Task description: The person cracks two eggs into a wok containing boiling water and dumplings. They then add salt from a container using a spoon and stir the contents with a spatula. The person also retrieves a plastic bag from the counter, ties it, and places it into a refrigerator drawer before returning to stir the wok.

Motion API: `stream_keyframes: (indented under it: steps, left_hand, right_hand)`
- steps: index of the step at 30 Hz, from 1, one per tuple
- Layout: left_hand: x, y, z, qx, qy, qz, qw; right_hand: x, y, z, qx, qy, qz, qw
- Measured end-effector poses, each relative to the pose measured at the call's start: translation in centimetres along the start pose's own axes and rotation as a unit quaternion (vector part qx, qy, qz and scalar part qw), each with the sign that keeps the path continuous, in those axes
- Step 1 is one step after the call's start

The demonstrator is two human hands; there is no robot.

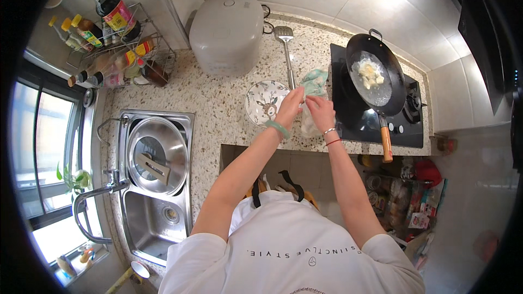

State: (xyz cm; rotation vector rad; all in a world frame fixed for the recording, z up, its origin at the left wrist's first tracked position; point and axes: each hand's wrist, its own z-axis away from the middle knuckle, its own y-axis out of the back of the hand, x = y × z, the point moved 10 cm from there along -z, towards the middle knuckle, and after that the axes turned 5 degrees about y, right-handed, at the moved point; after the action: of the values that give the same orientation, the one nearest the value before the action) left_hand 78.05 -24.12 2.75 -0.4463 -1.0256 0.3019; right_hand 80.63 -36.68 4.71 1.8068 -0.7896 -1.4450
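Crumpled pale-green bag [314, 83] lies at the left hand [289, 109] and right hand [322, 113], fingers bunched, though whether pinching I cannot tell.

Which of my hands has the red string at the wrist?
Your right hand: a red string and a silvery bracelet circle its wrist, whereas your left hand has a pale green bangle.

Near centre, toward two o'clock, my left hand [289, 109] and right hand [321, 113] hide whatever lies between them. The left also covers part of the patterned bowl [262, 100], at its four o'clock. At nine o'clock, a steel lid [173, 155] hides what's beneath. The range hood [486, 38] is cut off at two; packages [420, 207] at four are too blurred to identify.
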Motion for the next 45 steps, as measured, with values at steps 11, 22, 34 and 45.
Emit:
stream_keyframes:
  steps: [11,22,34,45]
  left_hand:
    - [0.1,2.9,1.1,0.002,0.002,0.032,0.999]
    - [4.1,9.7,3.6,0.019,-0.033,0.207,0.978]
    - [12.2,27.9,14.5,0.206,-0.201,0.341,0.895]
    - [16.3,46.1,19.9,0.343,-0.274,0.352,0.827]
  right_hand:
    - [0.7,-3.9,0.8,0.041,-0.033,-0.211,0.976]
    - [-9.6,0.1,-1.4,0.09,0.026,0.258,0.962]
    - [-29.7,-19.7,-1.2,-0.19,-0.246,-0.794,0.523]
    - [-41.7,-34.7,1.0,-0.237,-0.358,-0.781,0.453]
